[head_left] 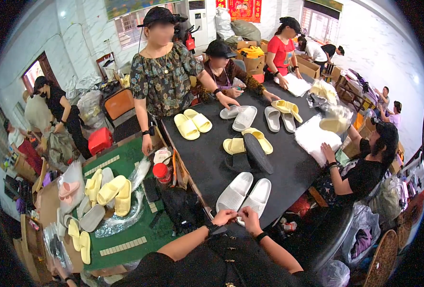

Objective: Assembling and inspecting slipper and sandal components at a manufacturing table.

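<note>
A pair of white slide slippers lies on the black table [200, 158] right in front of me, the left slipper [234, 190] and the right slipper [257, 193] side by side. My left hand [225, 217] is at the near end of the left slipper, its fingers pinched together. Close beside it, my right hand [250, 219] is closed at the near end of the right slipper. Whatever the fingertips hold between them is too small to make out. Beyond the pair, black slippers [257, 155] lie over yellow slippers [264, 141].
Yellow slippers [187, 126], grey slippers [245, 118] and a stack of white bags [317, 135] are farther along the table, with co-workers around it. On my left, a green table [140, 234] bears more slippers; a red-lidded jar [162, 173] stands near the table gap.
</note>
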Demonstrator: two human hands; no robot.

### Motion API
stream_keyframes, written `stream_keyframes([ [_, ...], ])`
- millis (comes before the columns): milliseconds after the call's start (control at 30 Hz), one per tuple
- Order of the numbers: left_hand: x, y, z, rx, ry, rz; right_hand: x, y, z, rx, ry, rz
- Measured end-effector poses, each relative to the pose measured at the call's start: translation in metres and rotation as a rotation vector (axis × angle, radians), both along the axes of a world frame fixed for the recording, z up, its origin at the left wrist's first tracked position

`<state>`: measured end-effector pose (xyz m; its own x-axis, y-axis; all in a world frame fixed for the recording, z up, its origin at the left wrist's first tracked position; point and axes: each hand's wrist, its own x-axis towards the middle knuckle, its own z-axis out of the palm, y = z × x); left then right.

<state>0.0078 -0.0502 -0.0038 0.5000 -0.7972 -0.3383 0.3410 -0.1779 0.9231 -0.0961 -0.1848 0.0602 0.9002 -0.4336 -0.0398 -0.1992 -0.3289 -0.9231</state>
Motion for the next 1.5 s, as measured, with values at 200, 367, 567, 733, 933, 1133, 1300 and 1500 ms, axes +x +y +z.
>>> stream_keyframes([
  [200,-0.003,0.005,0.010,-0.019,0.010,0.007,0.003,0.003,0.002,-0.048,0.002,0.010],
  [367,-0.003,0.005,0.032,0.098,0.024,0.012,0.002,0.004,0.005,-0.021,0.031,-0.013],
  [567,-0.003,0.006,0.031,0.116,0.081,0.007,0.001,0.005,0.003,0.014,-0.011,-0.016],
  [733,-0.007,0.008,0.010,-0.031,0.107,0.025,0.000,0.007,0.004,0.019,0.037,-0.001],
  [933,-0.005,0.007,0.017,0.089,0.168,0.025,0.001,0.006,0.000,0.022,0.012,-0.009],
  [1133,0.004,0.009,0.015,0.066,0.097,-0.008,0.002,0.004,0.003,0.011,0.043,0.034],
  [1300,0.017,0.012,0.009,-0.013,0.215,0.083,-0.001,-0.003,0.005,0.013,0.032,-0.027],
  [1500,0.035,0.006,0.092,-0.090,0.081,-0.392,0.010,-0.008,0.022,-0.362,-0.117,0.164],
])
